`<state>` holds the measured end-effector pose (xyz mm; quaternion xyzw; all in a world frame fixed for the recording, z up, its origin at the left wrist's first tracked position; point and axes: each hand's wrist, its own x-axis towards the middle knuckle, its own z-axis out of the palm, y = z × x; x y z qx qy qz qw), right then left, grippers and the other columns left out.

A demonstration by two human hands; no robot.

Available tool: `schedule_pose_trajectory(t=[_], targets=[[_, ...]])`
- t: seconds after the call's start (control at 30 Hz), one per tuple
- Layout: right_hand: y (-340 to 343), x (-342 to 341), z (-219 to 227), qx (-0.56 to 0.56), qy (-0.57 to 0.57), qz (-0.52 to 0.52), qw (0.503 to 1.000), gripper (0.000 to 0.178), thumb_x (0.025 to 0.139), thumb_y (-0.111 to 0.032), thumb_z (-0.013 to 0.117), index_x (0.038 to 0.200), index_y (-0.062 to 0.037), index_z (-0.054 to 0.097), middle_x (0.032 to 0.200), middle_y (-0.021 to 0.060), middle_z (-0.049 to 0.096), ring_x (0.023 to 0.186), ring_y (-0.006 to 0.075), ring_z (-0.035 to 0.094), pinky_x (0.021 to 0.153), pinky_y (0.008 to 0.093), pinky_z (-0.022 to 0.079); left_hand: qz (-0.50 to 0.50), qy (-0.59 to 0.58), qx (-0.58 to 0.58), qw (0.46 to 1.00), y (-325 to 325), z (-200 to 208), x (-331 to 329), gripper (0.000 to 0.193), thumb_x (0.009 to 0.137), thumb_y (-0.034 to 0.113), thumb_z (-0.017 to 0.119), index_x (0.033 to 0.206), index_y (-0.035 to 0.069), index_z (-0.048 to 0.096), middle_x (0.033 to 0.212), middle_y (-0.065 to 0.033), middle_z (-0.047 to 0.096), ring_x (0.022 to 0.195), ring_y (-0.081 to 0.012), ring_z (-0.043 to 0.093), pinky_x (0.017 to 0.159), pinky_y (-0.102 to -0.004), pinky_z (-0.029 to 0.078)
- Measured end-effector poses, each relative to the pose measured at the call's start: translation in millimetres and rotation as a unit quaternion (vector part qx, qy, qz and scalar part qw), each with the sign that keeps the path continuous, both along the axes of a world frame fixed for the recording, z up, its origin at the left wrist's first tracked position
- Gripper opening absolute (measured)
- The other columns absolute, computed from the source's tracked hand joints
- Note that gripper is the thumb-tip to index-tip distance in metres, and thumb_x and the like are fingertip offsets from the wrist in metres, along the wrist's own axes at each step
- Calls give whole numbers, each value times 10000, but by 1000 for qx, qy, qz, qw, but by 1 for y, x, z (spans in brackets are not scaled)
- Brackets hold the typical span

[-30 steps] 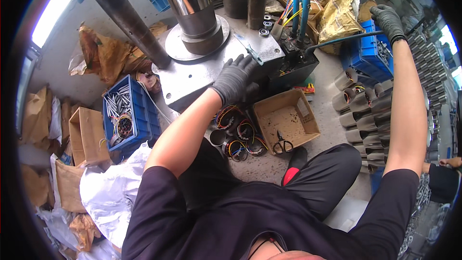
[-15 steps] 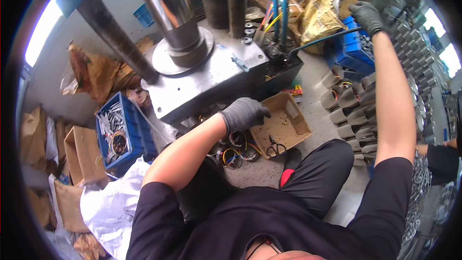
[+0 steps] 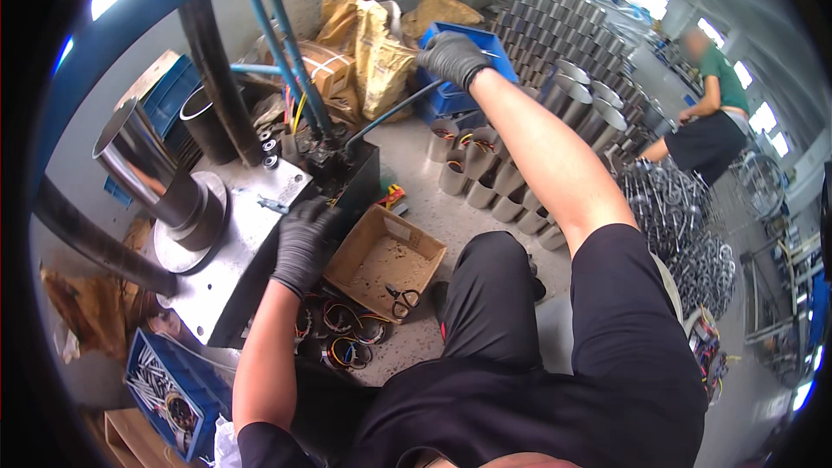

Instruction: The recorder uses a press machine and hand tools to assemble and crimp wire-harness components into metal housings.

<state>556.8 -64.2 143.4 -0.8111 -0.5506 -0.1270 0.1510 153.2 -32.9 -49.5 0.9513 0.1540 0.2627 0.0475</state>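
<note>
My right hand (image 3: 455,61), in a dark grey knit glove, is closed round the far end of a dark metal lever (image 3: 394,114). The lever slopes down to a black, greasy pump box (image 3: 355,178) beside the press. My left hand (image 3: 305,247), gloved alike, is by the right edge of the steel press plate (image 3: 234,247), its fingers loosely spread toward the pump box; it holds nothing that I can see. A shiny metal cylinder (image 3: 143,160) stands on a round flange on the plate. Under the left hand are wound coils with coloured wires (image 3: 351,351).
A cardboard box (image 3: 381,251) with black scissors (image 3: 403,302) lies before my knees. Metal sleeves (image 3: 485,178) stand in rows to the right, near a blue crate (image 3: 451,100). Another blue crate (image 3: 195,390) holds metal shafts at lower left. A person (image 3: 715,104) works at far right.
The view has swung to the right, bringing the other person into sight. My left hand has moved along the plate toward the pump box and its fingers have loosened. My right hand stays on the lever.
</note>
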Motion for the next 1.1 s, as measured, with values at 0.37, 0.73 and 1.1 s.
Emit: schedule_pose_trajectory(t=[0.37, 0.73, 1.1], targets=[[-57, -23, -18, -19, 104, 1, 994, 510, 828, -403, 604, 1241, -131, 729, 1229, 211, 704, 1148, 357, 675, 1020, 421, 514, 266, 35, -63, 961, 48, -7, -79, 237, 849, 221, 720, 987, 29, 726, 1156, -227, 657, 1087, -436, 618, 962, -523, 487], [-46, -24, -12, -137, 58, 73, 986, 481, 852, -370, 600, 1192, -59, 740, 1145, 211, 727, 1085, 357, 688, 983, 427, 516, 363, 137, -51, 920, 98, -46, -282, 149, 716, 101, 712, 830, 6, 689, 908, -187, 685, 994, -347, 655, 905, -436, 501], [-10, -139, 52, -199, -126, 166, 958, 452, 864, -400, 612, 1143, -77, 757, 1150, 191, 738, 1107, 356, 692, 959, 466, 526, 412, -143, -137, 890, 69, -23, -247, 296, 855, 179, 737, 1124, 60, 706, 1150, -122, 717, 1134, -312, 658, 1126, -411, 401]])
